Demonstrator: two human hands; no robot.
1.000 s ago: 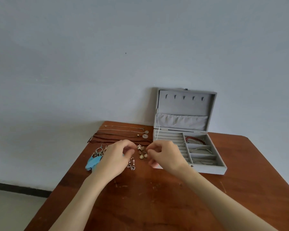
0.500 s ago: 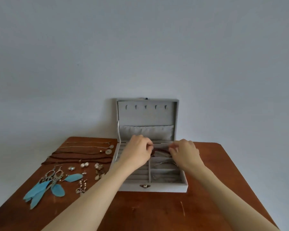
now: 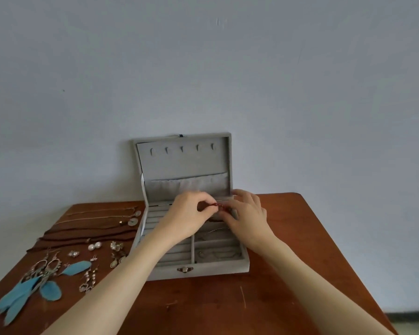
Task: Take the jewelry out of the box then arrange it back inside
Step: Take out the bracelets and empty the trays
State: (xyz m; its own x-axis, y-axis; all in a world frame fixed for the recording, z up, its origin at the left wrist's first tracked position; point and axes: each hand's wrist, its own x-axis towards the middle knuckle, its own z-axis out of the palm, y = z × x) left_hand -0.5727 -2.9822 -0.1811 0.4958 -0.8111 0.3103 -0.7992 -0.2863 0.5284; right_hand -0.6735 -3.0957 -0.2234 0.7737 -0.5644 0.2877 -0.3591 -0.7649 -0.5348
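Observation:
A grey velvet jewelry box [image 3: 211, 269] stands open at the back of the wooden table, lid upright against the wall. Over its far right compartment my left hand [image 3: 188, 215] and my right hand [image 3: 246, 215] pinch a dark red beaded bracelet [image 3: 219, 206] between them, lifted a little above the box. Thin silver chains [image 3: 218, 253] lie in the near right compartments. The ring rolls on the left side show no jewelry, though my left forearm hides part of them.
Jewelry lies on the table [image 3: 288, 250] left of the box: pendant necklaces [image 3: 132, 221], brown cords [image 3: 87, 234], pearl studs [image 3: 94, 246], small earrings [image 3: 116, 252], blue feather earrings [image 3: 34, 286]. The wall stands right behind the box.
A second ago both hands worked at small earrings left of the box. They moved to the box's far right compartment and picked up the red bracelet; the camera turned toward the box.

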